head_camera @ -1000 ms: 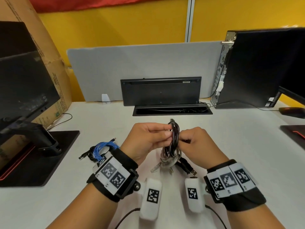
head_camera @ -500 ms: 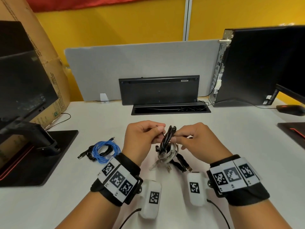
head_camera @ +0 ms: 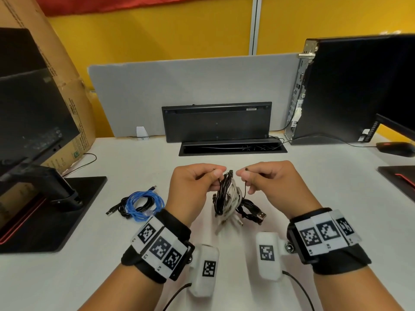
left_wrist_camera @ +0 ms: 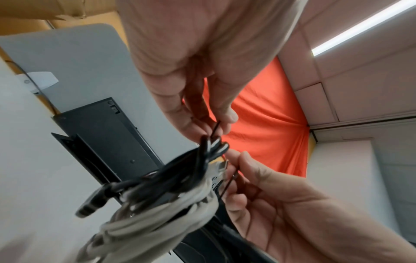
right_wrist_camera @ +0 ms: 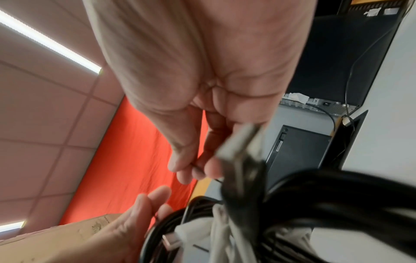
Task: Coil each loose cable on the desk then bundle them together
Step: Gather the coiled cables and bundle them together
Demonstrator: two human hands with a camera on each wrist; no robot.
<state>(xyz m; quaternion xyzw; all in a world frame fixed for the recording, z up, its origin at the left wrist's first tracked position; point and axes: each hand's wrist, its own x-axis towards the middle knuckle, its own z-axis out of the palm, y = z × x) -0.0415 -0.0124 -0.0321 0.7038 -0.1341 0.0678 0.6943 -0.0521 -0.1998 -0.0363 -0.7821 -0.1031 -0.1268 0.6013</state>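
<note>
A bundle of coiled black and white cables (head_camera: 226, 198) hangs upright between my hands over the desk (head_camera: 292, 198), its plugs trailing near the surface. A thin black tie (head_camera: 246, 187) loops round the top of the bundle. My left hand (head_camera: 216, 176) pinches one end of the tie (left_wrist_camera: 215, 129) between thumb and forefinger. My right hand (head_camera: 244, 176) pinches the other end (right_wrist_camera: 194, 166). The wrist views show the same bundle (left_wrist_camera: 171, 195) (right_wrist_camera: 292, 204) close up and blurred. A second coil, blue and black (head_camera: 143, 204), lies on the desk left of my left wrist.
A monitor base (head_camera: 51, 194) stands at the left in front of a cardboard box (head_camera: 56, 63). An upright black keyboard (head_camera: 216, 122) and an open cable slot (head_camera: 231, 148) are behind the hands. A computer tower (head_camera: 350, 90) and a mouse (head_camera: 395, 149) sit at the right.
My hands have drawn apart from the top of the bundle. Each now pinches an end of the thin tie, and the bundle hangs between them.
</note>
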